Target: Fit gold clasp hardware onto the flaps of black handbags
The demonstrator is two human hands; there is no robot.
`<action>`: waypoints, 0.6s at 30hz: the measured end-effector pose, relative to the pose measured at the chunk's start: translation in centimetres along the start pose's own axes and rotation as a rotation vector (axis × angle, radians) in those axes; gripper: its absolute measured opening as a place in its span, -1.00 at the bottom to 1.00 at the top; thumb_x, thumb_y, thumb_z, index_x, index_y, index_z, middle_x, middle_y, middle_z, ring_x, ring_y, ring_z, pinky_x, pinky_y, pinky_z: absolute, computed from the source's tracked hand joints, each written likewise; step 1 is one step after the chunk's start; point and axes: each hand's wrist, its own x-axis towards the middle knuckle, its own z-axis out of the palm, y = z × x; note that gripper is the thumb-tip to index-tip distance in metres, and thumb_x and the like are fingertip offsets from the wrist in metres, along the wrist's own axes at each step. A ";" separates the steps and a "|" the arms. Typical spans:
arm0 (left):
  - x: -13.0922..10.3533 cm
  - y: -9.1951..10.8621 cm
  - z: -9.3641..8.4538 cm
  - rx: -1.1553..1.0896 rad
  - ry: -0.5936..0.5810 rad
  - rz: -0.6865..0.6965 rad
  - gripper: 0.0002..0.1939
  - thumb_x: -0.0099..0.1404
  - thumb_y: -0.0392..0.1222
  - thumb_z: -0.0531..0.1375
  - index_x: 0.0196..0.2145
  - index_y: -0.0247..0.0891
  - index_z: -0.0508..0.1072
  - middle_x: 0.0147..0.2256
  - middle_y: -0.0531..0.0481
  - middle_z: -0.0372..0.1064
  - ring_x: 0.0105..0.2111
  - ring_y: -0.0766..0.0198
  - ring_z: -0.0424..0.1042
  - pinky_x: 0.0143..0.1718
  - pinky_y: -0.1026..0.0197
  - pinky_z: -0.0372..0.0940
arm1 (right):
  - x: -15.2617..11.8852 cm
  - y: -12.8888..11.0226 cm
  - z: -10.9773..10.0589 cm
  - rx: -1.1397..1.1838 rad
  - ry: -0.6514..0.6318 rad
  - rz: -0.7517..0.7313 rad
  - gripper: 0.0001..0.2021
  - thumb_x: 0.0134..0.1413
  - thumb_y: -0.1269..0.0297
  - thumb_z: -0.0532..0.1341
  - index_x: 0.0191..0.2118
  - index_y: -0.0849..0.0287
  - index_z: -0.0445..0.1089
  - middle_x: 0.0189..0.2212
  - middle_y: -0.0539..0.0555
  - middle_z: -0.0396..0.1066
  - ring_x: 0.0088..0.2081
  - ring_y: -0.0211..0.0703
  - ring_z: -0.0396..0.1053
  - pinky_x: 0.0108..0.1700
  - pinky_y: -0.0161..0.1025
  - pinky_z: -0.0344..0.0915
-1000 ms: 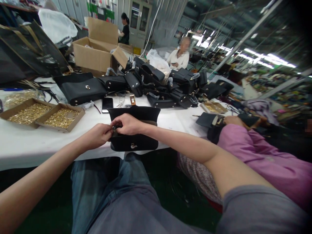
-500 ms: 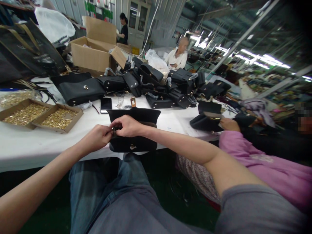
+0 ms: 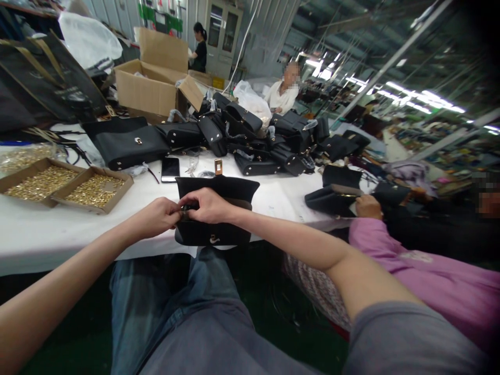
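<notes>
A black handbag [image 3: 214, 235] with its flap [image 3: 234, 187] raised lies at the table's front edge, above my knees. Its gold clasp plate [image 3: 218, 166] stands up at the top of the flap. My left hand [image 3: 158, 214] pinches at the bag's left end, fingers closed; what lies between the fingertips is too small to make out. Reaching across the opening, my right hand [image 3: 209, 205] has its fingers bent round that same left edge of the handbag, close to the left fingertips. The fingers hide the spot where they meet.
Two cardboard trays [image 3: 100, 208] of small gold metal pieces lie at the left. A phone [image 3: 170, 170] rests behind the handbag. Black bags [image 3: 255, 165] are heaped at the back beside a cardboard box [image 3: 144, 91]. At the right, a co-worker's hand [image 3: 368, 207] holds another black bag [image 3: 332, 200].
The handbag's flap and clasp plate have shifted slightly to the right and down. Both my hands stay at the bag's left end. The co-worker's bag flap has moved a little right.
</notes>
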 end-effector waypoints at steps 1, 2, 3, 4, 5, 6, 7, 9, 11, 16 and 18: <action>0.1 0.0 0.1 0.004 0.003 0.004 -0.63 0.36 0.02 0.15 -0.52 -0.24 0.40 -0.55 -0.01 0.37 -0.49 0.20 0.40 -0.45 0.20 0.17 | 0.0 0.1 0.0 0.008 -0.005 0.001 -0.65 0.10 0.62 0.39 0.02 0.31 0.67 -0.16 0.07 0.68 -0.18 -0.16 0.61 -0.11 -0.36 0.42; 0.1 0.0 0.1 0.008 0.010 0.010 -0.65 0.34 -0.01 0.15 -0.53 -0.24 0.40 -0.55 -0.01 0.36 -0.50 0.21 0.39 -0.45 0.21 0.16 | 0.0 0.1 0.0 0.016 -0.010 0.002 -0.65 0.11 0.62 0.39 0.02 0.31 0.67 -0.15 0.07 0.68 -0.17 -0.16 0.61 -0.11 -0.36 0.42; 0.1 0.0 0.3 0.014 0.022 0.018 -0.67 0.33 -0.03 0.15 -0.53 -0.24 0.40 -0.56 0.00 0.36 -0.51 0.22 0.36 -0.46 0.21 0.14 | -0.1 0.2 0.0 0.020 -0.013 0.002 -0.65 0.12 0.61 0.39 0.03 0.30 0.67 -0.15 0.07 0.68 -0.16 -0.15 0.62 -0.10 -0.36 0.43; 0.2 -0.1 0.4 0.020 0.035 0.026 -0.68 0.32 -0.04 0.15 -0.54 -0.24 0.40 -0.56 0.01 0.34 -0.52 0.24 0.33 -0.47 0.21 0.12 | -0.1 0.2 0.1 0.019 -0.012 0.002 -0.66 0.13 0.61 0.38 0.02 0.30 0.67 -0.14 0.08 0.68 -0.15 -0.15 0.62 -0.09 -0.35 0.43; 0.2 -0.2 0.5 0.026 0.052 0.034 -0.68 0.31 -0.05 0.15 -0.54 -0.24 0.39 -0.57 0.02 0.31 -0.53 0.25 0.30 -0.47 0.21 0.10 | -0.2 0.2 0.1 0.015 -0.007 0.002 -0.66 0.13 0.61 0.38 0.02 0.29 0.67 -0.13 0.08 0.68 -0.14 -0.14 0.62 -0.08 -0.35 0.43; 0.2 -0.4 0.7 0.031 0.068 0.043 -0.68 0.30 -0.05 0.15 -0.55 -0.25 0.38 -0.58 0.03 0.28 -0.54 0.27 0.26 -0.48 0.21 0.07 | -0.2 0.2 0.2 0.006 -0.001 0.003 -0.66 0.13 0.61 0.38 0.02 0.29 0.68 -0.13 0.08 0.68 -0.14 -0.14 0.62 -0.07 -0.35 0.44; 0.2 -0.5 0.9 0.036 0.083 0.053 -0.67 0.31 -0.05 0.15 -0.56 -0.25 0.38 -0.59 0.04 0.25 -0.54 0.28 0.23 -0.48 0.20 0.04 | -0.2 0.1 0.2 -0.004 0.005 0.004 -0.66 0.13 0.62 0.38 0.02 0.28 0.68 -0.13 0.07 0.68 -0.13 -0.13 0.63 -0.06 -0.35 0.43; 0.1 -0.9 1.2 0.043 0.114 0.069 -0.65 0.32 -0.05 0.15 -0.57 -0.26 0.38 -0.60 0.05 0.19 -0.55 0.30 0.18 -0.49 0.20 0.00 | -0.3 -0.2 0.3 -0.023 0.006 0.007 -0.65 0.12 0.63 0.37 0.02 0.26 0.69 -0.13 0.07 0.69 -0.12 -0.13 0.63 -0.06 -0.34 0.43; 0.0 -1.1 1.6 0.047 0.144 0.081 -0.65 0.33 -0.05 0.14 -0.56 -0.26 0.38 -0.60 0.06 0.17 -0.54 0.30 0.18 -0.48 0.19 -0.01 | -0.4 -0.6 0.3 -0.040 0.000 0.020 -0.63 0.11 0.65 0.37 0.02 0.26 0.69 -0.13 0.07 0.69 -0.12 -0.12 0.63 -0.06 -0.34 0.43; -0.7 -1.2 2.1 0.042 0.185 0.117 -0.64 0.36 -0.09 0.14 -0.57 -0.25 0.34 -0.60 0.07 0.14 -0.54 0.33 0.15 -0.48 0.18 -0.03 | -0.6 -1.8 0.7 -0.130 0.031 0.072 -0.62 0.10 0.61 0.37 0.03 0.28 0.69 -0.10 0.10 0.70 -0.09 -0.08 0.65 -0.04 -0.33 0.45; -1.0 -1.0 2.1 0.037 0.184 0.113 -0.65 0.36 -0.09 0.15 -0.57 -0.25 0.33 -0.60 0.08 0.12 -0.54 0.33 0.14 -0.48 0.18 -0.03 | -0.7 -2.1 0.9 -0.164 0.049 0.076 -0.63 0.10 0.59 0.37 0.03 0.28 0.69 -0.10 0.10 0.70 -0.08 -0.07 0.65 -0.03 -0.32 0.46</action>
